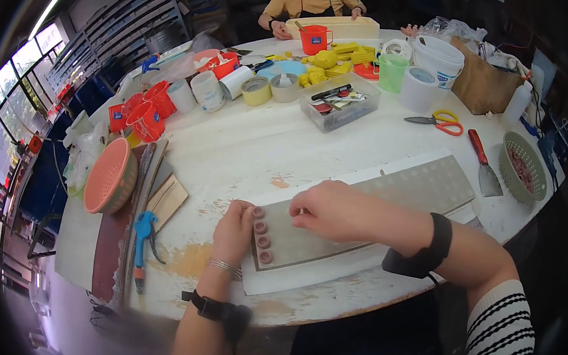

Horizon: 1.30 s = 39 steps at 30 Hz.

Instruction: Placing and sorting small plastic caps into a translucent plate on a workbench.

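A long grey flat board lies slantwise on white sheeting in front of me, with rows of faint pale round spots toward its far right end. Along its left edge stand several small mauve rings in a column. My left hand is curled at the board's left corner, its fingertips beside the topmost ring; what they grip, if anything, is hidden. Over the board, just right of the rings, my right hand has its thumb and fingers closed in a pinch. Whatever sits between them cannot be made out.
At the right lie orange-handled scissors, a red-handled scraper and a green colander of small pieces. A pink basket and blue cutter are left. Behind stand a clear bin and red cups; a person sits opposite.
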Motion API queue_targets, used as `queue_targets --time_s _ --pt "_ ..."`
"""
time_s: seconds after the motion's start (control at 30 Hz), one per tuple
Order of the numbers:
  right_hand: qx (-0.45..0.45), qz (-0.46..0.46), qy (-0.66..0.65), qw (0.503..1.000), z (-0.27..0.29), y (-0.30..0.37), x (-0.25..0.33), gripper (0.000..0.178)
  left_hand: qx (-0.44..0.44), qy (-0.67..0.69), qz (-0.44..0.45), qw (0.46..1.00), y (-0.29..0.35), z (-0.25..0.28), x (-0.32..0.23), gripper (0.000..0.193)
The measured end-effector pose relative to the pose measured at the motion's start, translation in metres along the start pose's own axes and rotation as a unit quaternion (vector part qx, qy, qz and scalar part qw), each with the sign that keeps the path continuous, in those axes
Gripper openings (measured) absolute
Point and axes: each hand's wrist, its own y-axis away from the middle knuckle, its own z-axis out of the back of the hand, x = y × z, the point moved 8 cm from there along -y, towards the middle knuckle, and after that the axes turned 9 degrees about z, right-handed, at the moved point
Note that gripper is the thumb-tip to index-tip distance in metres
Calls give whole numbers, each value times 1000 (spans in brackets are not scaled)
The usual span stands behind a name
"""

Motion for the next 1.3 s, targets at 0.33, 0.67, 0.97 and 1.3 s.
queue_targets --time_s 0.33,0.67,0.97,1.3 --pt "17 -42 45 998 -43 -86 -5 25 -26 -45 -24 998 5 8 -10 24" --pt "48 -20 103 993 -44 -97 3 18 -42 -49 -31 997 6 8 -8 21" --pt "19 -21 94 995 -44 -97 -1 19 -15 -58 -5 998 3 9 -13 24" --pt "-129 -71 -46 988 10 -13 -11 31 -26 26 -29 999 5 4 9 26"
